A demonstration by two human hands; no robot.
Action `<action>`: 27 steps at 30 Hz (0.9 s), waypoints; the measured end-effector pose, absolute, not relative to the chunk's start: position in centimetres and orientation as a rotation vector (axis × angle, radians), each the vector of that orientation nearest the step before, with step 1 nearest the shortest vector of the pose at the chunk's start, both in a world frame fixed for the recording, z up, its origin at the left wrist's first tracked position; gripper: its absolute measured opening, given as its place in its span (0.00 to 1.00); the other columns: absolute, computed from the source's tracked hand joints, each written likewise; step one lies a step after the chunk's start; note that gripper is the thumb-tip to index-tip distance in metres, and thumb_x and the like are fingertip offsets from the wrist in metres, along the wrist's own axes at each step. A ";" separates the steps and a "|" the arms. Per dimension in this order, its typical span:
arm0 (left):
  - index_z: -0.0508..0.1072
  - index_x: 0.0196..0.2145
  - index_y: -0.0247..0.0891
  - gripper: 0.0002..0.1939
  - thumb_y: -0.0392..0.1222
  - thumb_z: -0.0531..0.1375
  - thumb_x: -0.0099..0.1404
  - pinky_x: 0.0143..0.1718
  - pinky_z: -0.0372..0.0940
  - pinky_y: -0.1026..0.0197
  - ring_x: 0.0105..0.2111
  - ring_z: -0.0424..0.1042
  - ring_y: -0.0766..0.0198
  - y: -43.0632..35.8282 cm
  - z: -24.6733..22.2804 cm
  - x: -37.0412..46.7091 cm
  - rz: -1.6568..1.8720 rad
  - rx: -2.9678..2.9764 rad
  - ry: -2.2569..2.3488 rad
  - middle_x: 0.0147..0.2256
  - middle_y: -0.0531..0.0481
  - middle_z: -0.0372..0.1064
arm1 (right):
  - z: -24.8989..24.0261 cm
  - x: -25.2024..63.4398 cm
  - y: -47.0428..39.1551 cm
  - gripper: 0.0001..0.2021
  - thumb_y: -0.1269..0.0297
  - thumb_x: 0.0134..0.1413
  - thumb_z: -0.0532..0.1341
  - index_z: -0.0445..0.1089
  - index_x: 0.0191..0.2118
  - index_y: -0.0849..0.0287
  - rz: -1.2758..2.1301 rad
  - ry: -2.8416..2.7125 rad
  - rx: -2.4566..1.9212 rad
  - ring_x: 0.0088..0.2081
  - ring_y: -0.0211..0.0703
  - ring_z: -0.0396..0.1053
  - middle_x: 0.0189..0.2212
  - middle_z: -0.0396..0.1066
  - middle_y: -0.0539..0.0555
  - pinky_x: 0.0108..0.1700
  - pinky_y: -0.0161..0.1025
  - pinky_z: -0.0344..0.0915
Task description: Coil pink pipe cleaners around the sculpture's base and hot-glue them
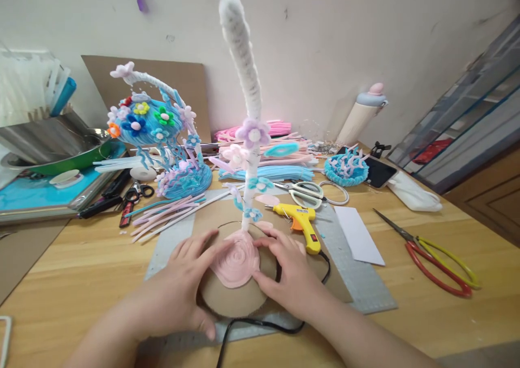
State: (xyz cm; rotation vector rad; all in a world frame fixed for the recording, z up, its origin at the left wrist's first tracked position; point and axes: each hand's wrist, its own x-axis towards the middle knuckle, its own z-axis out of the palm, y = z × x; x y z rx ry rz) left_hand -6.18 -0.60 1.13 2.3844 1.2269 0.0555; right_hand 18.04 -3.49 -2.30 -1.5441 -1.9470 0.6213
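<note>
A flat pink spiral coil (236, 260), which looks made of fuzzy pipe cleaner, lies on a round cardboard disc (235, 303). A white-wrapped stem (252, 165) with pipe-cleaner flowers rises at the coil's back edge, its bare top bending left. My left hand (187, 281) rests over the disc's left side, fingers stretched and thumb apart, index fingertip at the coil. My right hand (290, 270) is on the right side; its index finger and thumb are apart, their tips touching the coil's right edge. The other right fingers are partly hidden.
A yellow glue gun (303, 222) lies behind my right hand, its black cord (264, 323) passing in front of the disc. Red-and-yellow-handled scissors (430, 260) and white card (357, 235) are right. Left stand a decorated flower piece (152, 122) and loose pipe cleaners (162, 216).
</note>
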 end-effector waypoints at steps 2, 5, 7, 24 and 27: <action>0.46 0.64 0.59 0.61 0.54 0.74 0.38 0.59 0.50 0.38 0.63 0.46 0.39 -0.6 1.1 -6.3 0.071 2.357 1.287 0.65 0.45 0.41 | -2.3 18.0 -3.6 0.20 0.62 0.49 0.62 0.66 0.50 0.50 0.616 -1.944 -1.556 0.61 0.52 0.53 0.58 0.60 0.57 0.57 0.56 0.51; 0.51 0.62 0.59 0.60 0.44 0.76 0.35 0.60 0.51 0.42 0.62 0.49 0.42 -0.2 1.2 -6.2 0.122 2.322 1.333 0.62 0.46 0.46 | -2.3 18.0 -4.0 0.20 0.61 0.50 0.62 0.65 0.51 0.51 0.633 -1.927 -1.610 0.62 0.55 0.52 0.58 0.58 0.58 0.58 0.58 0.51; 0.52 0.62 0.59 0.57 0.39 0.74 0.39 0.60 0.51 0.43 0.62 0.50 0.45 0.1 1.3 -6.2 0.139 2.292 1.354 0.62 0.48 0.47 | -2.3 18.2 -4.5 0.21 0.59 0.51 0.61 0.64 0.52 0.50 0.642 -1.927 -1.642 0.62 0.58 0.51 0.59 0.56 0.58 0.58 0.60 0.52; 0.65 0.55 0.42 0.21 0.38 0.52 0.63 0.57 0.57 0.46 0.56 0.61 0.53 0.8 -0.1 -5.4 0.499 2.224 1.520 0.56 0.45 0.63 | 0.8 19.0 -5.6 0.12 0.72 0.59 0.53 0.70 0.44 0.55 0.391 -2.356 -1.194 0.42 0.47 0.69 0.41 0.72 0.55 0.44 0.46 0.68; 0.66 0.54 0.40 0.20 0.39 0.54 0.64 0.57 0.58 0.48 0.55 0.62 0.53 0.7 0.0 -5.0 0.506 2.241 1.490 0.55 0.44 0.62 | 1.0 18.5 -5.5 0.16 0.76 0.56 0.52 0.69 0.48 0.60 0.331 -2.459 -1.029 0.42 0.48 0.70 0.42 0.74 0.57 0.46 0.46 0.69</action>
